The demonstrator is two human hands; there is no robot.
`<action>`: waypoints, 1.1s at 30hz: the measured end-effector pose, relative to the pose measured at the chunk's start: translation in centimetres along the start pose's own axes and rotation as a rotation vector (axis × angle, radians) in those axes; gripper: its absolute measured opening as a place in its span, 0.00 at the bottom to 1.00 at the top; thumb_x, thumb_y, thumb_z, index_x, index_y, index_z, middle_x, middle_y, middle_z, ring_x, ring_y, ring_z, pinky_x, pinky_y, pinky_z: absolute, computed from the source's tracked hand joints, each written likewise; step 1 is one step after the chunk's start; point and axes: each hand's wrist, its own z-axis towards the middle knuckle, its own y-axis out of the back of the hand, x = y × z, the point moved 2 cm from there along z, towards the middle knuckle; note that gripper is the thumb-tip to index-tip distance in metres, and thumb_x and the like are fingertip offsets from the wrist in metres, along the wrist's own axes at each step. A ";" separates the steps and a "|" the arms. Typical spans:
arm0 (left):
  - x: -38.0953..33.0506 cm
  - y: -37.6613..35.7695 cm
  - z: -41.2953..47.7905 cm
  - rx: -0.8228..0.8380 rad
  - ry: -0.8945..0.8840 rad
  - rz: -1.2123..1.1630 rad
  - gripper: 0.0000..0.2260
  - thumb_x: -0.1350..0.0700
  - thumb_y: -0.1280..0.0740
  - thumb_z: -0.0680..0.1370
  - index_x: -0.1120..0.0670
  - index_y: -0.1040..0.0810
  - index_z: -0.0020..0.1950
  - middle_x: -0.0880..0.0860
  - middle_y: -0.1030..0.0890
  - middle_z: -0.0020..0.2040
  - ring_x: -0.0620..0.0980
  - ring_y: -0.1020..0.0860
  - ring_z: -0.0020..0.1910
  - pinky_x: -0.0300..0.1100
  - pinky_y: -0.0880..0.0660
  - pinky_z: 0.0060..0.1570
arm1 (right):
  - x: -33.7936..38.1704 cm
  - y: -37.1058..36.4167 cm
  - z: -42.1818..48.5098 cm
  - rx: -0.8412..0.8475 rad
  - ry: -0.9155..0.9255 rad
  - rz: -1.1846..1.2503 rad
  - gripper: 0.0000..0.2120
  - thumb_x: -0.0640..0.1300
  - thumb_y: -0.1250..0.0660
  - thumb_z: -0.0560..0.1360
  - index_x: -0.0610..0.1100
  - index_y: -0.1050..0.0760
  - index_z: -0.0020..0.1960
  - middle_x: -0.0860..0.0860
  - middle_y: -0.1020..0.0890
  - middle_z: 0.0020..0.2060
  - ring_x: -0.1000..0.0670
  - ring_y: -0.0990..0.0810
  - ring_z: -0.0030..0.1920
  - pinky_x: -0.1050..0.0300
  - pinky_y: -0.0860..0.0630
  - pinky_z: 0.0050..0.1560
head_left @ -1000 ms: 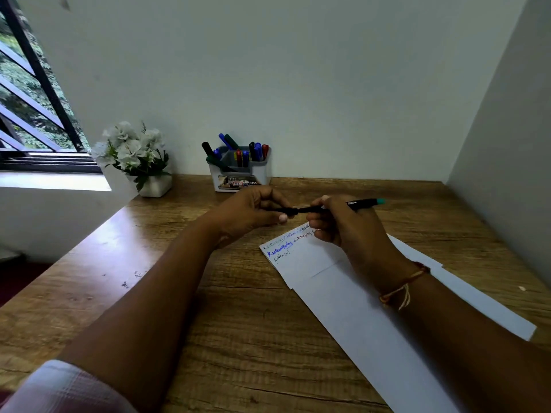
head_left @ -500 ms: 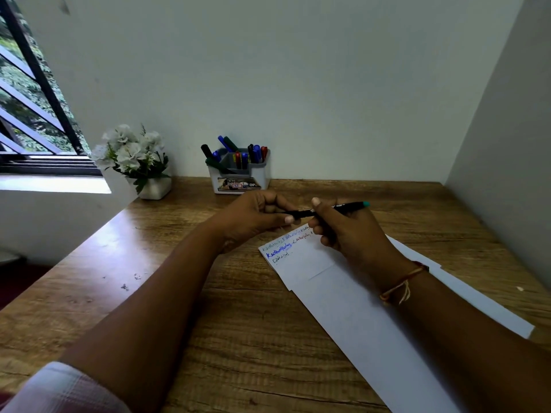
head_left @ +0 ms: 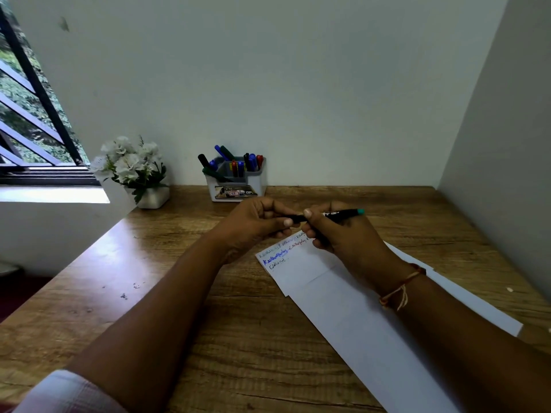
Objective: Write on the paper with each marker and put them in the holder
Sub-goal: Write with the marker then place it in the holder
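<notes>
A black marker (head_left: 340, 214) with a teal end lies level above the paper, held by both hands. My right hand (head_left: 343, 236) grips its barrel. My left hand (head_left: 256, 225) pinches its left end, where the cap sits between thumb and fingers. Under the hands lies white paper (head_left: 343, 299) with a few lines of blue, red and dark writing at its top left corner. The grey and white holder (head_left: 238, 181) stands at the back of the desk against the wall, with several markers upright in it.
A white pot of white flowers (head_left: 134, 171) stands left of the holder. A barred window (head_left: 32, 120) is at far left. A wall (head_left: 507, 144) closes the desk's right side. The wooden desk (head_left: 149, 278) runs to the near edge.
The marker has dropped a little and its teal end has come in to the left. The hands stay together on it, above the top of the paper.
</notes>
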 end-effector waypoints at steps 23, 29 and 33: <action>0.4 2.6 0.5 -0.466 -0.090 -0.010 0.17 0.57 0.28 0.75 0.55 0.26 0.62 0.56 0.19 0.51 0.50 0.19 0.50 0.39 0.21 0.45 | 2.3 0.3 2.1 0.071 -0.123 -0.026 0.12 0.37 0.33 0.81 0.42 0.23 0.64 0.47 0.13 0.48 0.53 0.18 0.47 0.57 0.23 0.50; 1.7 3.8 1.4 -0.639 -0.127 0.343 0.15 0.56 0.29 0.76 0.52 0.27 0.62 0.47 0.21 0.50 0.39 0.23 0.47 0.26 0.28 0.39 | 6.4 -0.9 9.3 -0.106 0.015 -0.125 0.06 0.35 0.33 0.81 0.39 0.24 0.57 0.42 0.18 0.49 0.44 0.14 0.53 0.52 0.17 0.54; 2.2 4.4 1.7 -0.635 -0.152 0.462 0.15 0.55 0.29 0.76 0.50 0.27 0.60 0.46 0.22 0.54 0.38 0.23 0.49 0.31 0.26 0.46 | 7.1 -2.1 14.7 -0.210 0.103 -0.332 0.05 0.39 0.28 0.76 0.42 0.22 0.51 0.43 0.15 0.47 0.42 0.15 0.52 0.44 0.17 0.57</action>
